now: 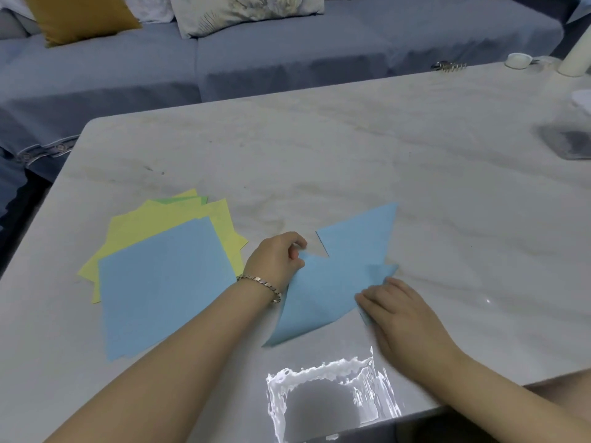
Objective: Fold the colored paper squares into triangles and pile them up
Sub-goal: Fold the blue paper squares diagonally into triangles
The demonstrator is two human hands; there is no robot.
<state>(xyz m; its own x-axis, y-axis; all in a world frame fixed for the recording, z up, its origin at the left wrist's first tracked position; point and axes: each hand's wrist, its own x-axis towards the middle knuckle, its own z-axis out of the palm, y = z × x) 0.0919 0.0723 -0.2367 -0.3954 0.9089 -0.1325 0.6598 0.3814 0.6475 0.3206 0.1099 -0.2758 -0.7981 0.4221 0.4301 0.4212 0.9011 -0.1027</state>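
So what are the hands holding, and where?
The left hand pinches the upper left corner of a folded blue paper. The right hand presses flat on its right side.

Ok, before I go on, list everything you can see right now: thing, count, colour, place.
blue folded paper: one, under both hands, table centre
blue triangle: one, just beyond it
paper stack: blue sheet on top, yellow and green below, left
table: one, pale marble
sofa: grey-blue, behind table
cushions: one mustard, one pale patterned, on sofa
hair clip: one, far edge
small white items: far right corner, unclear
bracelet: one, left wrist
left hand: pinching paper edge
right hand: pressing paper flat
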